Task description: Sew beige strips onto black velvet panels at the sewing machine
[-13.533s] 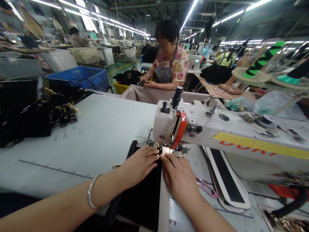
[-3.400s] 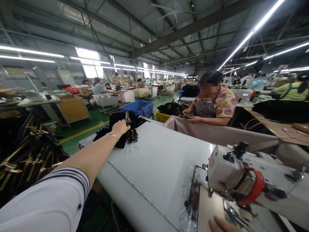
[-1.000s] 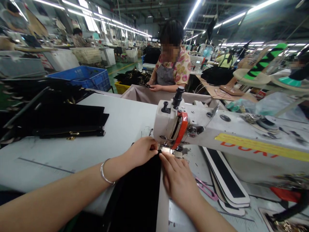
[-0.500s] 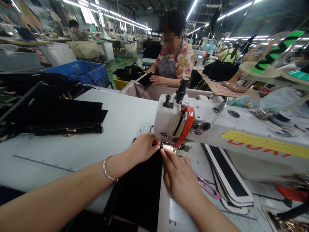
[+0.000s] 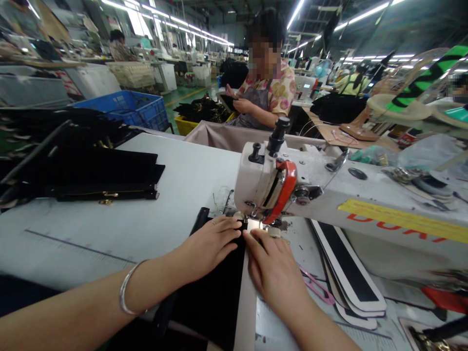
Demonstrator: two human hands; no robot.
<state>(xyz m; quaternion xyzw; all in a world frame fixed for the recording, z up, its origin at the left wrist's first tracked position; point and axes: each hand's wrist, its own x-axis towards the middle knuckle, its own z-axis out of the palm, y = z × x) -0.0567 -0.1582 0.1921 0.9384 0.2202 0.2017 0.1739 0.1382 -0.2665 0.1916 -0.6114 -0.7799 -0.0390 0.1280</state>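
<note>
A black fabric piece (image 5: pixel 215 297) lies on the white sewing table (image 5: pixel 109 229), its far end under the head of the sewing machine (image 5: pixel 278 183). My left hand (image 5: pixel 210 243) rests flat on the fabric, fingers stretched toward the needle. Just to the right, my right hand (image 5: pixel 272 270) presses down flat at the fabric's right edge, fingertips close to the presser foot. The two hands nearly touch at their fingertips. A silver bangle (image 5: pixel 126 295) circles my left wrist.
A stack of black pieces with gold zips (image 5: pixel 98 178) lies at the table's left. Black-and-white strips (image 5: pixel 347 273) and pink snips (image 5: pixel 316 287) lie right of my hands. A blue crate (image 5: pixel 126 109) stands behind. A person in a flowered shirt (image 5: pixel 270 90) works opposite.
My left hand has gone from a pinch at the fabric's end to lying flat on it. The fabric's end has shifted further under the machine head. The person opposite has lifted their hands.
</note>
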